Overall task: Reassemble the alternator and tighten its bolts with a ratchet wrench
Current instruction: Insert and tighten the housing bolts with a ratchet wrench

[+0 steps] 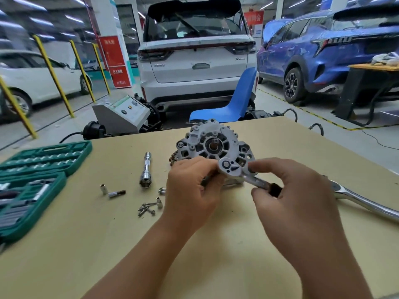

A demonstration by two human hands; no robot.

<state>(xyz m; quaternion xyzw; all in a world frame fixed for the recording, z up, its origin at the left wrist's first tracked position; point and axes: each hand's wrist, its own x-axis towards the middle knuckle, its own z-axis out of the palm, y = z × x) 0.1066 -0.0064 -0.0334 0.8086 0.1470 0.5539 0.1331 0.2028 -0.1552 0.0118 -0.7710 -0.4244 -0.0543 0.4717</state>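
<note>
Here both hands, left [190, 188] and right [287, 190], grip the ratchet wrench [241, 172] at the alternator [212, 143].

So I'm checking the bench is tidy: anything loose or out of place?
Yes. Several screws and small sockets lie scattered on the table beside the open socket case, where they could roll off. A second, larger ratchet lies near the right edge.

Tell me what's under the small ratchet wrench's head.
The small ratchet wrench has its round head over the grey cast alternator housing, at its near edge. Any socket or bolt beneath is covered by the head and the left hand.
</note>
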